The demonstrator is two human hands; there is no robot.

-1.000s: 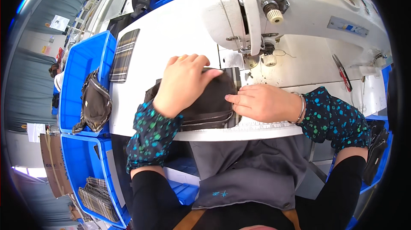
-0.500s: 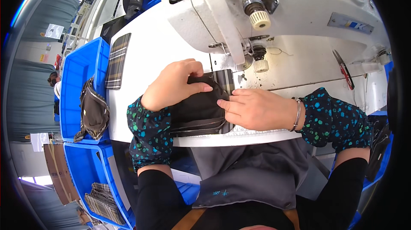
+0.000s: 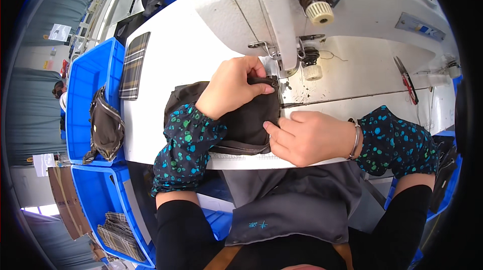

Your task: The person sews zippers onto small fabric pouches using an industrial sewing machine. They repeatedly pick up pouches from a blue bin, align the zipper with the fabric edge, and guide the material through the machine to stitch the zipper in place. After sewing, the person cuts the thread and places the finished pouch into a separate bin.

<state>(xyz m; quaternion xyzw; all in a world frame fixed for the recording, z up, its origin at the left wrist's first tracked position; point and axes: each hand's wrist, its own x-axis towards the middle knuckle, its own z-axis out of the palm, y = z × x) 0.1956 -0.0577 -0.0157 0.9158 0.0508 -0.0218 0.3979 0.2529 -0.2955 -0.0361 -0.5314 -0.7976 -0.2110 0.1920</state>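
A dark brown fabric pouch piece (image 3: 246, 121) lies on the white sewing table, with a metal zipper (image 3: 244, 149) along its near side. My left hand (image 3: 232, 87) pinches the pouch's far right corner between thumb and fingers, close to the sewing machine's needle area. At the right edge of the pouch, my right hand (image 3: 314, 138) grips the fabric by its fingertips, near the end of the zipper. The white sewing machine (image 3: 226, 11) stands just beyond both hands. What lies under the pouch is hidden.
Red-handled scissors (image 3: 408, 84) lie to the right. A plaid fabric panel (image 3: 135, 66) rests at the table's left. Blue bins (image 3: 75, 109) beside it hold another brown pouch (image 3: 106, 126) and plaid pieces (image 3: 119, 237). A measuring scale (image 3: 241, 158) runs along the front edge.
My left hand has moved right and away, toward the needle area, with the pouch's corner. The plaid strip at the pouch's right edge is out of sight. My right hand has shifted slightly nearer.
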